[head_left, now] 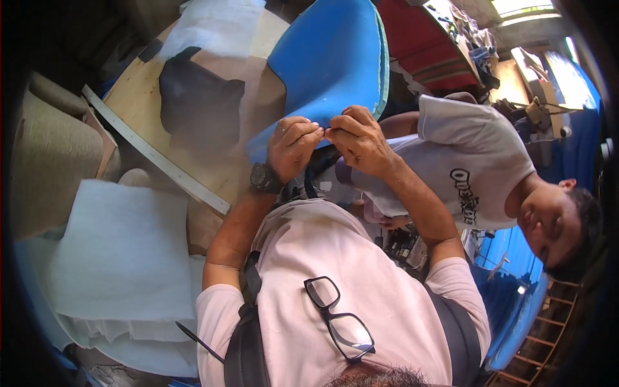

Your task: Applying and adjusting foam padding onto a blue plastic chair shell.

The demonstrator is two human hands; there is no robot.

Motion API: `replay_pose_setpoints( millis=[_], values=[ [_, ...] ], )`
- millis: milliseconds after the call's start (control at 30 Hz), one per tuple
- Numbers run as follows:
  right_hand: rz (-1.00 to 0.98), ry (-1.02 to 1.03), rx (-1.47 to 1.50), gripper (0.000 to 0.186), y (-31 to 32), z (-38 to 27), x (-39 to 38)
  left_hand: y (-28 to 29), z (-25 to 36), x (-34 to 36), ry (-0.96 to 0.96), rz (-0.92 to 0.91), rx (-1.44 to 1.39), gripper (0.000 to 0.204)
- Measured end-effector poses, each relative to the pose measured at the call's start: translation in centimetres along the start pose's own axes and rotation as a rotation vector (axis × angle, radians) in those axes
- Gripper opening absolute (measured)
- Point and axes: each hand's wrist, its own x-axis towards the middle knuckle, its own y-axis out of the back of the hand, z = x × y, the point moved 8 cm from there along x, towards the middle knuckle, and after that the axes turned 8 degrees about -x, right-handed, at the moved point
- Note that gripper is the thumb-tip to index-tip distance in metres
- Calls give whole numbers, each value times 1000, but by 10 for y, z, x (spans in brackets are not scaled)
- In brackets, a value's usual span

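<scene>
My left hand (pixel 292 147) and my right hand (pixel 360 140) meet fingertip to fingertip above the near end of a curved blue panel (pixel 329 61). The panel has a pale, layered-looking edge. Both hands are closed in a pinch, with thumbs and forefingers pressed together. Whatever lies between the fingertips, if anything, is too small to make out. A dark, irregular cut piece of sheet material (pixel 200 100) lies on the wooden table (pixel 132 97), left of the panel.
A long pale straight strip (pixel 158 153) runs along the table's near edge. White padding sheets (pixel 122 251) are stacked at the left, beside a large beige roll (pixel 58 155). Close by on my right stands another person (pixel 471 155) in a white T-shirt. Sheer white material (pixel 209 29) lies at the table's far end.
</scene>
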Motion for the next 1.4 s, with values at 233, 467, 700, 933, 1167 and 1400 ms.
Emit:
replay_pose_setpoints(
  millis=[233, 467, 700, 933, 1167, 1400],
  values=[
    [-14, -101, 128, 22, 9, -1, 9, 13, -5, -13, 165, 67, -47, 36],
    [-301, -72, -159, 81, -13, -11, 15, 28, -21, -28, 366, -7, -76, 50],
    [-314, 0, -211, 76, -25, -8, 17, 28, -44, -24, 336, -71, -102, 38],
    [-238, -11, -106, 54, -20, -4, 19, 24, -30, -30, 386, 16, -127, 33],
    [-172, 40, -80, 29, -19, -6, 19, 18, -14, -31, 243, 80, -24, 36],
    [-134, 136, -164, 14, -26, -6, 16, 9, -18, -32, 100, 123, -8, 28]
  ],
)
